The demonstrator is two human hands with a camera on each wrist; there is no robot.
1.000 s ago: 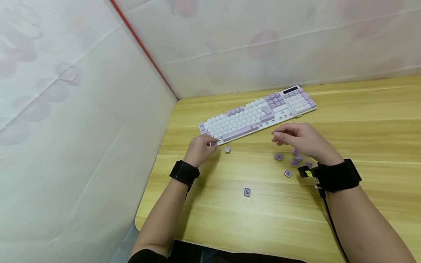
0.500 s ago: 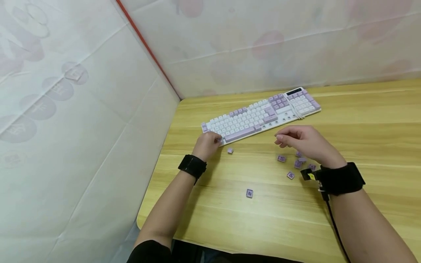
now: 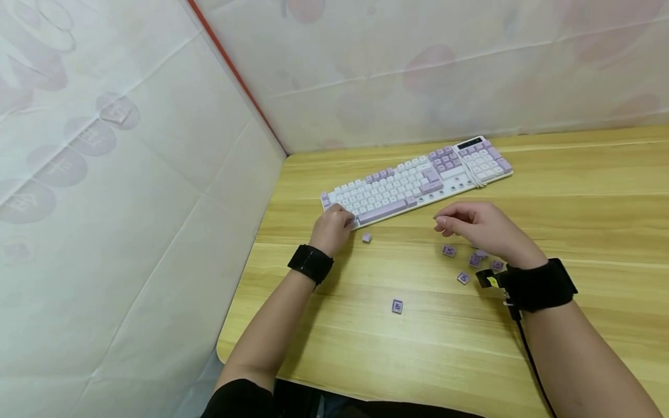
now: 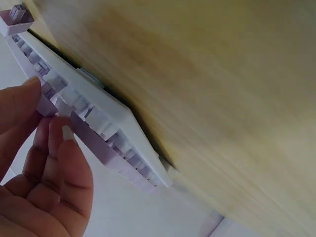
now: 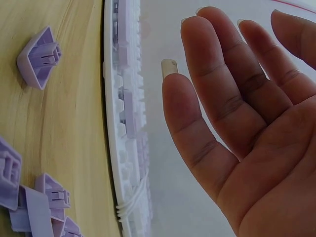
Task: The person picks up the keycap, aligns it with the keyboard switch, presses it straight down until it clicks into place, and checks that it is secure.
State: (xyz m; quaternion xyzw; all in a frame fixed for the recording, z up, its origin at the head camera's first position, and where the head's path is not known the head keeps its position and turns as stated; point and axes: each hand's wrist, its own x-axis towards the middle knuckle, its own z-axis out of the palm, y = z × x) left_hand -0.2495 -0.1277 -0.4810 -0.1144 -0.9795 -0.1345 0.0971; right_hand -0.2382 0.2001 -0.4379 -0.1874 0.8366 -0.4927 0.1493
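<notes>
A white and lilac keyboard (image 3: 397, 187) lies slantwise at the back of the table. Over its near left corner is my left hand (image 3: 332, 227). Seen from the left wrist, its thumb and fingers pinch a lilac keycap (image 4: 47, 102) at the keyboard's edge; whether the cap is seated there I cannot tell. Beside that corner another lilac keycap (image 3: 367, 238) lies loose. My right hand (image 3: 478, 226) hovers over the table in front of the keyboard's right part, fingers relaxed and holding nothing. Several loose keycaps (image 3: 448, 251) lie under and near it, some partly hidden.
One single keycap (image 3: 397, 306) lies nearer the front edge of the wooden table (image 3: 334, 342). A bundled white cable (image 3: 473, 174) rests across the keyboard's right part. Patterned sheets hang behind and at the left. A black cable (image 3: 530, 354) runs from the right wrist strap.
My left hand has moved slightly forward and right, further over the keyboard's corner, and its fingertips are now more hidden from the head view. My right hand has stayed nearly still.
</notes>
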